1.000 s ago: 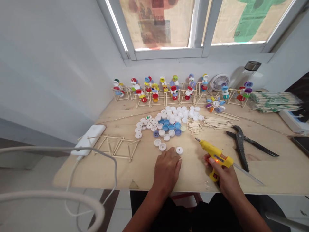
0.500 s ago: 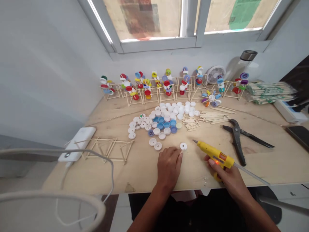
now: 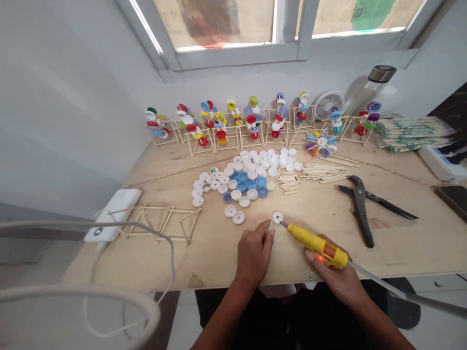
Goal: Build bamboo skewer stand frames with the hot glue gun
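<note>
My right hand point(image 3: 333, 272) is wrapped round a yellow hot glue gun point(image 3: 310, 239) with a lit red light. The gun's nozzle touches, or hovers just over, the right side of a white bottle cap point(image 3: 278, 214) with a hole in its middle, lying on the table. Just left of that cap, my left hand point(image 3: 254, 250) pinches a short wooden stick point(image 3: 271, 224), tilted upward. Behind my hands lies a spread of white and blue bottle caps point(image 3: 251, 184), several of them with holes. Short sticks point(image 3: 289, 183) lie to their right.
Pliers point(image 3: 361, 204) lie at right, near a phone point(image 3: 454, 199). Cap wheels on stick frames point(image 3: 251, 129) line the back, with a small fan point(image 3: 328, 105) and a bottle point(image 3: 375, 87). At left are a stick frame point(image 3: 160, 223), a white power bank point(image 3: 116, 211) and a cable point(image 3: 170, 257).
My right hand has brought the glue gun left, so its nozzle now meets the white cap. The stick in my left hand has been raised more upright beside it.
</note>
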Demonstrator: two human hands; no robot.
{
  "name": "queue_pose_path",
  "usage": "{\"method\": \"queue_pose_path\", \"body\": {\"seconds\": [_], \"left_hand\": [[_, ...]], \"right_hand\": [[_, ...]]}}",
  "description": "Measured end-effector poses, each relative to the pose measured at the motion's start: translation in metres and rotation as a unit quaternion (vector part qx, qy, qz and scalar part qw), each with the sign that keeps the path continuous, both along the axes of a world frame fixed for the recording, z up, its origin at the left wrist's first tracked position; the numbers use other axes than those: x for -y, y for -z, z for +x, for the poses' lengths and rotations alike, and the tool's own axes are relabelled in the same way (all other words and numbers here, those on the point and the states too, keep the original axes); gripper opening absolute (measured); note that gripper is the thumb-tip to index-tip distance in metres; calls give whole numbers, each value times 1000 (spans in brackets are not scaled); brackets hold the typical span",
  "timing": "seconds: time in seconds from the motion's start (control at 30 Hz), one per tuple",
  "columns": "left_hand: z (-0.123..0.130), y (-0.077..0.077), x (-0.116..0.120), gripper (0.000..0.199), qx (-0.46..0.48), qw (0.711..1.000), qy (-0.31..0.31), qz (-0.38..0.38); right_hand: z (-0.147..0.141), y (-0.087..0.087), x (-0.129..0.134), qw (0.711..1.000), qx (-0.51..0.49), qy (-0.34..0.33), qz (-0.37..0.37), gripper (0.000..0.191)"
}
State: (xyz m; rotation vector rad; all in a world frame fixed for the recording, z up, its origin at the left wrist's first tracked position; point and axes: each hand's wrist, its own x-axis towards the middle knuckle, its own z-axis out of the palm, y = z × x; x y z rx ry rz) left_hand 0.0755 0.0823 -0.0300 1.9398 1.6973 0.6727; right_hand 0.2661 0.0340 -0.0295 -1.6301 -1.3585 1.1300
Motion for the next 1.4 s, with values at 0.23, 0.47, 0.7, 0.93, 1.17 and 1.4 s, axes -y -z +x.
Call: {"method": "queue_pose_path", "body": {"seconds": [0.23, 0.47, 0.7, 0.93, 1.17, 1.4], "left_hand": [[-1, 1, 4, 29, 39, 999, 15, 27], [2, -2, 4, 28, 50, 998, 29, 39], [4, 0, 4, 29, 38, 998, 29, 36], [4, -2, 4, 29, 24, 999, 17, 46], [4, 1, 4, 30, 21, 998, 21, 49], [3, 1, 4, 30, 15, 999, 17, 41]], "right_hand": [[-7, -7, -1, 996, 49, -61, 34, 20], [-6, -7, 2, 997, 19, -63, 38, 19], [-11, -7, 3, 995, 65, -66, 45, 21], [-14, -5, 4, 987, 134, -49, 71, 25], [-14, -3, 4, 986, 138, -48, 78, 25], [-14, -1, 3, 983, 155, -55, 84, 23]]}}
